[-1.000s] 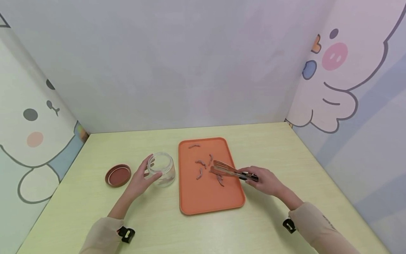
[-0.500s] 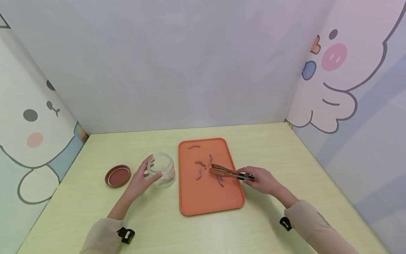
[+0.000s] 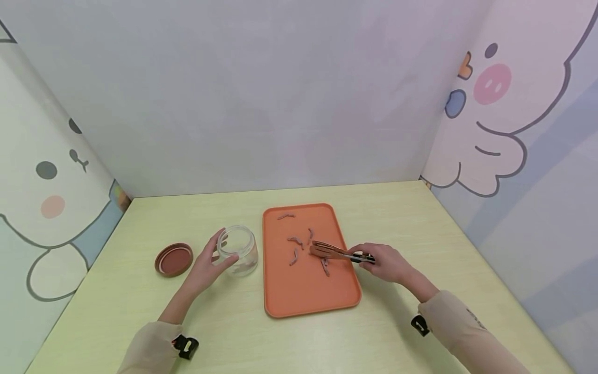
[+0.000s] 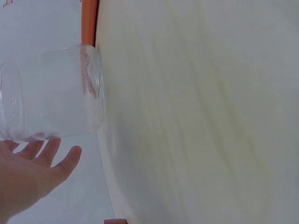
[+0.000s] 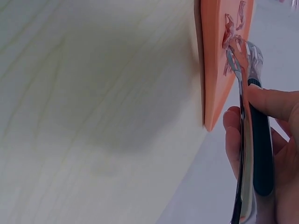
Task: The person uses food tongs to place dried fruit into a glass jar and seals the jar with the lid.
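Note:
My left hand [image 3: 204,264] holds a clear glass jar [image 3: 249,254] on the table, thumb at its near side and fingers round the far left. A few pinkish pieces [image 4: 87,74] show at the jar's bottom. My right hand [image 3: 390,264] grips metal tongs [image 3: 343,253] with a dark handle [image 5: 262,149]. Their slotted ends hang low over an orange tray [image 3: 303,293], nearly together, overlapping thin pinkish worm-like strips. One such strip [image 3: 325,267] lies just below the tongs; another strip [image 3: 296,241] lies left of them. Whether the tongs pinch a strip, I cannot tell.
Left of my left hand lies a round reddish-brown lid [image 3: 174,259]. Further strips [image 3: 286,215] are spread over the tray's upper half. Walls with cartoon animals [image 3: 492,83] close off the pale wooden table [image 3: 308,345] at the back and sides.
My right hand has squeezed the tongs narrower and moved slightly left. The strip below the tongs has shifted a little. My left hand and the jar have stayed in place.

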A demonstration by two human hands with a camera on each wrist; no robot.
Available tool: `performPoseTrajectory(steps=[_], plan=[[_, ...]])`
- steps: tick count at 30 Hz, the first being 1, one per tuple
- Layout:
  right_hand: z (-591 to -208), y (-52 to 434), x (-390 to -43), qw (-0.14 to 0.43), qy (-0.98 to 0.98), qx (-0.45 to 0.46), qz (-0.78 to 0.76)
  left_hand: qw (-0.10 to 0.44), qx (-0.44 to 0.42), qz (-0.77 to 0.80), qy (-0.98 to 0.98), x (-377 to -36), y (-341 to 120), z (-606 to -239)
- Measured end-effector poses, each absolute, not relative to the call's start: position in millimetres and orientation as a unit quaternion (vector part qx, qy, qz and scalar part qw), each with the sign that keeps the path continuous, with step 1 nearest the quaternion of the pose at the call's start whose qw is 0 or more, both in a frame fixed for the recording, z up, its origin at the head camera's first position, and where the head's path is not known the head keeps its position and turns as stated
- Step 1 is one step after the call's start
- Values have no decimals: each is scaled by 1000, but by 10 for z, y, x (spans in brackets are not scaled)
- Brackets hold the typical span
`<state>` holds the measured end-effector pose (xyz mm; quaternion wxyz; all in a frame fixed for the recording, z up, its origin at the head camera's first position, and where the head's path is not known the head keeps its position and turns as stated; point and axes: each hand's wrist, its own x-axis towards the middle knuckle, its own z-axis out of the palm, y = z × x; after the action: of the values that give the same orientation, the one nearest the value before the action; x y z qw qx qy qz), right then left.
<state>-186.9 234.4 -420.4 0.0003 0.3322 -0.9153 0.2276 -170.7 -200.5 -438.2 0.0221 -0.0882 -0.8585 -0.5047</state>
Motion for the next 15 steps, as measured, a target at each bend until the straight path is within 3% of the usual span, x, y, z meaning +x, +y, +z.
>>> performPoseTrajectory(steps=[15], plan=[[-4225,2344,-1853,-5,-910,336,241,29,-96,-503,-858,-1714,-2010,-4398]])
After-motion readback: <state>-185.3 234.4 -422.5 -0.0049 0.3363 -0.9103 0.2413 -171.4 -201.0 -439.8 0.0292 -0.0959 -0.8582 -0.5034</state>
